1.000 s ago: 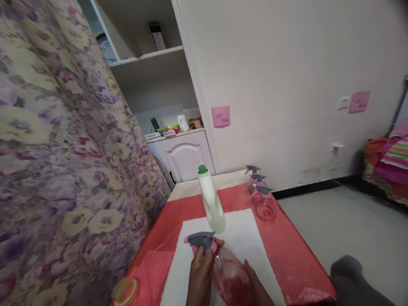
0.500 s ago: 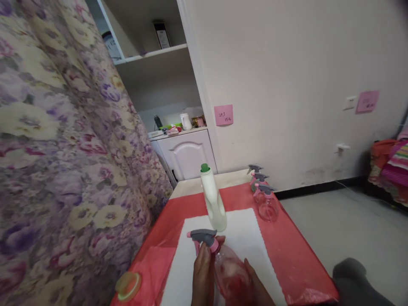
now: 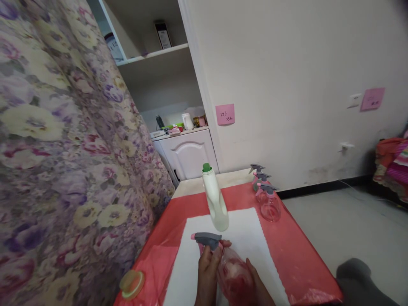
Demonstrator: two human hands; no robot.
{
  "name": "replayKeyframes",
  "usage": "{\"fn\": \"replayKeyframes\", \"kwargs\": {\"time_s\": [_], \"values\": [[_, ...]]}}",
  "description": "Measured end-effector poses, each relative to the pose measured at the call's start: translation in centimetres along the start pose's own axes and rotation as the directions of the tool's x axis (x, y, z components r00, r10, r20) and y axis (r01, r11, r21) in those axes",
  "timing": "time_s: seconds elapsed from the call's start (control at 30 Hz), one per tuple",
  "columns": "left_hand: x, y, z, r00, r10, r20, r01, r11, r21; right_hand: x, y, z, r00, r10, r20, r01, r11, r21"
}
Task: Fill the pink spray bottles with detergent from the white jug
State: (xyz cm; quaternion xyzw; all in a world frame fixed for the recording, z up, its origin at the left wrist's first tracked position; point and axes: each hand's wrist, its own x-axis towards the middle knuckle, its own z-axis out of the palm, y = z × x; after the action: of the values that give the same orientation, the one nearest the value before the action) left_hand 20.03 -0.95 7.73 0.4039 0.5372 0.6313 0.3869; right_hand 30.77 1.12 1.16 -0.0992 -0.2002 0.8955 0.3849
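Observation:
A clear spray bottle (image 3: pixel 234 272) with a grey and pink trigger head (image 3: pixel 207 239) tilts over the white cloth at the near side of the table. My left hand (image 3: pixel 208 270) is closed around the pink collar under the trigger head, its fingers hiding most of the collar. Against the right side of the bottle's body, my right hand (image 3: pixel 257 282) grips it, partly cut off by the lower edge. Just beyond stands a pale green jug-like bottle (image 3: pixel 215 199), open at the neck with something green in its mouth.
Several similar spray bottles (image 3: pixel 270 210) stand in a row along the table's right edge. A container with a yellowish lid (image 3: pixel 132 284) sits at the near left corner. White cloth (image 3: pixel 248 225) lies over the red table cover (image 3: pixel 295 259). A floral curtain (image 3: pixel 79 170) hangs left.
My left fingers have shifted higher around the collar, covering more of it. The trigger head has turned slightly. The whole view has moved a little; the other things stay in place.

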Motion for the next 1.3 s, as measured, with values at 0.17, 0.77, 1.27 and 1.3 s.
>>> {"fn": "replayKeyframes", "kwargs": {"time_s": [0.17,0.77,1.27,1.3], "values": [[0.1,-0.2,0.0,0.999,0.001,0.041,-0.002,1.0,0.016,-0.2,-0.5,0.7,1.0,0.005,0.017,-0.007,0.989,0.147],[1.5,-2.4,0.9,0.994,0.093,0.053,-0.104,0.958,0.268,-0.3,-1.4,-5.9,0.87,-0.42,-0.26,0.019,0.553,-0.833],[-0.5,-8.2,-5.8,0.991,0.112,0.072,-0.133,0.852,0.506,-0.2,-0.4,-7.3,0.701,-0.706,0.094,0.172,0.039,-0.984],[-0.3,-8.6,-7.0,0.987,0.121,0.104,-0.159,0.812,0.562,-0.2,-0.2,-7.5,0.688,-0.717,0.114,0.18,0.016,-0.984]]}}
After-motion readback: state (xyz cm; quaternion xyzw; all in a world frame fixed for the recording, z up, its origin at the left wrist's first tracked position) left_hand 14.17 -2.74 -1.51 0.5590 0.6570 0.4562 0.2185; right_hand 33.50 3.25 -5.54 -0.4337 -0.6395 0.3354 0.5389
